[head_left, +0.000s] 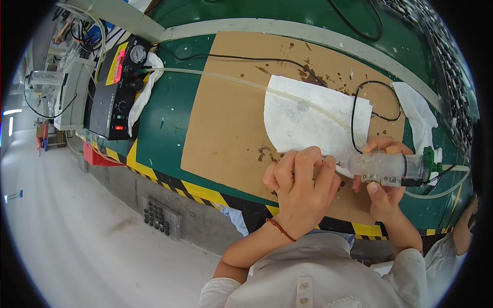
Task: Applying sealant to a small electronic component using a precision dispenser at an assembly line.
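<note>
My right hand (386, 197) is wrapped round a clear dispensing syringe barrel (382, 168), held nearly level above the right side of the brown cardboard sheet (226, 118). A green cap (429, 163) closes the barrel's right end, where a pale tube and a black cable join it. At the barrel's narrow left end is my left hand (305, 187), its fingers curled and drawn together. What lies between those fingertips is hidden from me. Beyond both hands, a white paper wipe (308, 115) lies on the cardboard with wet-looking marks on it.
At the far left stands a black dispenser box (117, 92) with a gauge and a red light. From it a pale tube (231, 79) runs across the wipe. A second crumpled wipe (417, 110) lies right. Yellow-black tape (197, 192) edges the green table. Another person's arm (463, 226) shows lower right.
</note>
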Tool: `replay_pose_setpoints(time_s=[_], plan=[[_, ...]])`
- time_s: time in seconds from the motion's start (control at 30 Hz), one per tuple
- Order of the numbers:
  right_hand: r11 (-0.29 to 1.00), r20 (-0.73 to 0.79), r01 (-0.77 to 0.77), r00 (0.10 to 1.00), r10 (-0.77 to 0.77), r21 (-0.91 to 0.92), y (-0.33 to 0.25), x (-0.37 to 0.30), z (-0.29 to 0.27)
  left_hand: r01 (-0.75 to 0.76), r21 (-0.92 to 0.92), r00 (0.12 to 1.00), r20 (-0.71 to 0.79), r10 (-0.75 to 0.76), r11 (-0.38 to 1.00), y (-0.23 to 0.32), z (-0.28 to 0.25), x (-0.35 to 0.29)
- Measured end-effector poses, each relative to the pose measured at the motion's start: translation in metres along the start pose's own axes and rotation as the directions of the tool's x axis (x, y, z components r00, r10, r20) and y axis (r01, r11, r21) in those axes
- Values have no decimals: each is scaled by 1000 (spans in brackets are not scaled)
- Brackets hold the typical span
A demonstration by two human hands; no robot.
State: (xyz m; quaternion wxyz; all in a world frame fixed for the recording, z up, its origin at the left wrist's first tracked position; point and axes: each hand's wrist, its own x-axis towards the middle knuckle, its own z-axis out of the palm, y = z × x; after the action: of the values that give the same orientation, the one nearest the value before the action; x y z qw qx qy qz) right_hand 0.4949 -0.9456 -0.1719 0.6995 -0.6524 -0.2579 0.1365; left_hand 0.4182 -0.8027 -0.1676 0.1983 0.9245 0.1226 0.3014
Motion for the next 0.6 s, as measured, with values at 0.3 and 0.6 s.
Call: replay_pose_setpoints(time_s=[0.3,0.6], plan=[[992,-173,72,983,-54,99,-3,9,-22,13,-110,982,188,8,994,-17,-39,10],[993,-208,63,977,-42,97,-3,12,-12,29,613,997,-69,17,790,-253,-106,84]])
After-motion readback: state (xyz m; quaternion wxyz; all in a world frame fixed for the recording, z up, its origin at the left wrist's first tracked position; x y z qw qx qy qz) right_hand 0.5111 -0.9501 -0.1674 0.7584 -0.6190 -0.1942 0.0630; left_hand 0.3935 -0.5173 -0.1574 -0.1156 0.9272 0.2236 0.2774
